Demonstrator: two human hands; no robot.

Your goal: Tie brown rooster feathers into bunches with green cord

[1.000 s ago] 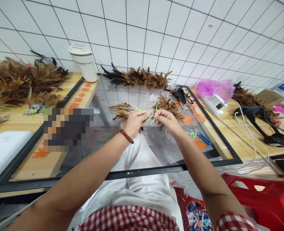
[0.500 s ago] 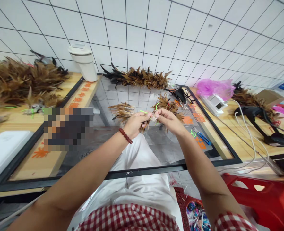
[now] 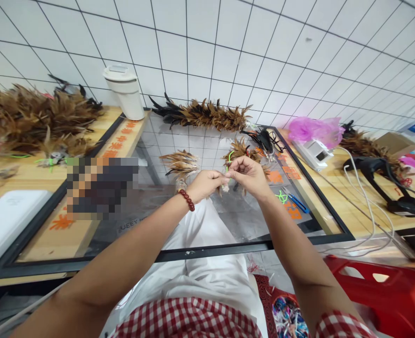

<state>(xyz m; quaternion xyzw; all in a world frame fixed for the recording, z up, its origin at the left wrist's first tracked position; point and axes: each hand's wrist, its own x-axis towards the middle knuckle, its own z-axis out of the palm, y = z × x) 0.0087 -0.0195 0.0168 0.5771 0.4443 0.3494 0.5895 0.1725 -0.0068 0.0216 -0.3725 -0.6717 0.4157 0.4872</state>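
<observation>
Over the glass tabletop, the tips of my two hands meet. My left hand (image 3: 205, 185), with a beaded bracelet at the wrist, is closed in a pinch on a small feather bundle whose pale quill ends (image 3: 225, 188) show just below the fingertips. My right hand (image 3: 250, 175) pinches a bright green cord (image 3: 230, 165) that sticks up beside its thumb. Most of the bundle is hidden by the fingers. Brown feathers (image 3: 181, 162) lie on the glass beyond my left hand, and another brown feather pile (image 3: 244, 150) lies behind my right hand.
A long feather strand (image 3: 207, 115) lies along the wall, beside black feathers (image 3: 261, 138). Blue-handled snips (image 3: 298, 203) and green cord pieces (image 3: 282, 196) are at right. A white cup (image 3: 125, 96) stands back left. A black headset (image 3: 386, 188) and cables lie right.
My left hand has turned, its back now facing up, and moved slightly right and down. The green cord now stands upright at my right fingertips; earlier it lay across my left fingers.
</observation>
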